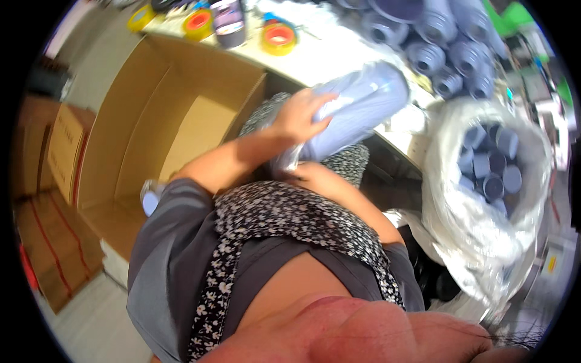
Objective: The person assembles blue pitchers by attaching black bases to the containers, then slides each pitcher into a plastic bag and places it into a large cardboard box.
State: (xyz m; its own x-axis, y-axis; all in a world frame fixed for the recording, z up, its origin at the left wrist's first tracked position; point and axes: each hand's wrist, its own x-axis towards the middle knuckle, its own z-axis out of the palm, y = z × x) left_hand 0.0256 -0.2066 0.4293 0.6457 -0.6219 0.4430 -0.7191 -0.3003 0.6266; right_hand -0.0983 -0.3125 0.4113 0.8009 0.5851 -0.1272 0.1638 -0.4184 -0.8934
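A large lavender-blue bottle (357, 115) in a clear plastic bag lies slantwise over my lap, its far end above the table edge. My left hand (302, 115) grips it from above and to the left, thumb and fingers curving over the film. At the near end, my right hand (311, 176) holds the gathered film of the clear bag (292, 158) close to my apron. Part of the right hand's fingers is hidden under the bag, and the hands are slightly blurred.
An open cardboard box (139, 115) stands to my left. Rolls of tape (279, 39) and a dark cup-like container (227, 24) sit on the white table (302, 63). Several lavender bottles (439, 57) are stacked at the far right. A plastic-lined sack (445, 193) holds blue caps (493, 187).
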